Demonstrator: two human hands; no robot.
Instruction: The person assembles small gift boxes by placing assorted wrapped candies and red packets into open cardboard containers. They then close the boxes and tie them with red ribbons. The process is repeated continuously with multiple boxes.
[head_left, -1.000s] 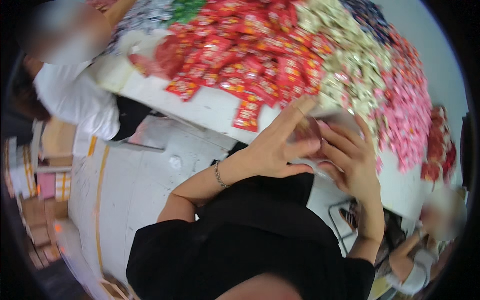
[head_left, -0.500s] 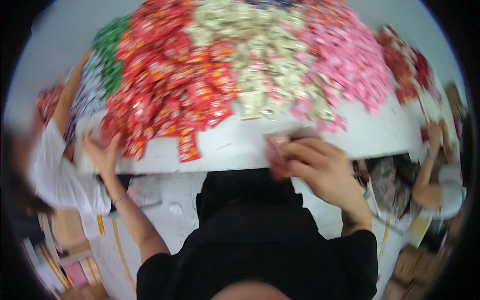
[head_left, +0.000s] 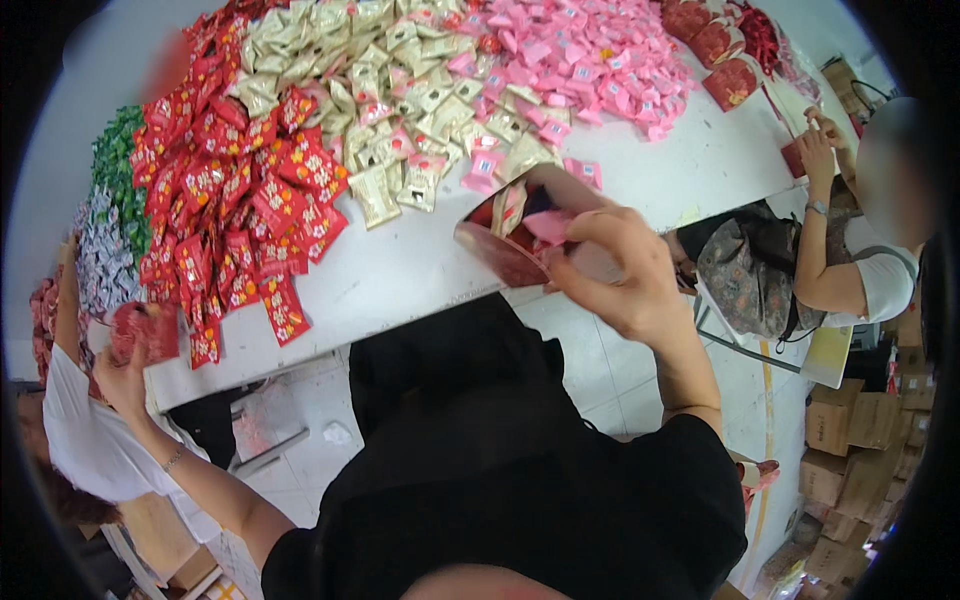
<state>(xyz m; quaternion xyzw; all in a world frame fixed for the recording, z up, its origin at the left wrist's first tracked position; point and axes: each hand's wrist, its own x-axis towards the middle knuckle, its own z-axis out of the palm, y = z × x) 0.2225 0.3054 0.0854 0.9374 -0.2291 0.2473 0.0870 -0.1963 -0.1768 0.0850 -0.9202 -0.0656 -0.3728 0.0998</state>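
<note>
My right hand point(head_left: 632, 275) is closed on the right edge of a small dark red gift box point(head_left: 497, 255), tilted above the table's front edge. Its mouth faces up, showing a pink wrapped candy point(head_left: 547, 226) near my fingers and a cream wrapped packet point(head_left: 509, 208) inside. Far to the left, my left hand point(head_left: 122, 378) has its fingers bent around the lower edge of another red box point(head_left: 146, 332), beside the red packets. That box's far side is hard to make out.
Heaps of red packets point(head_left: 215, 190), cream packets point(head_left: 385, 85) and pink candies point(head_left: 590, 65) cover the white table point(head_left: 420, 270). Green packets point(head_left: 118, 175) lie farther left. A co-worker's hands point(head_left: 818, 145) work at the right; another person's white sleeve point(head_left: 85, 430) is at the left. Cardboard boxes point(head_left: 840, 470) stand lower right.
The view has swung, shifting the heaps leftward. The box in my right hand now shows its open mouth and contents. My left hand's fingers, spread before, now close on the red box.
</note>
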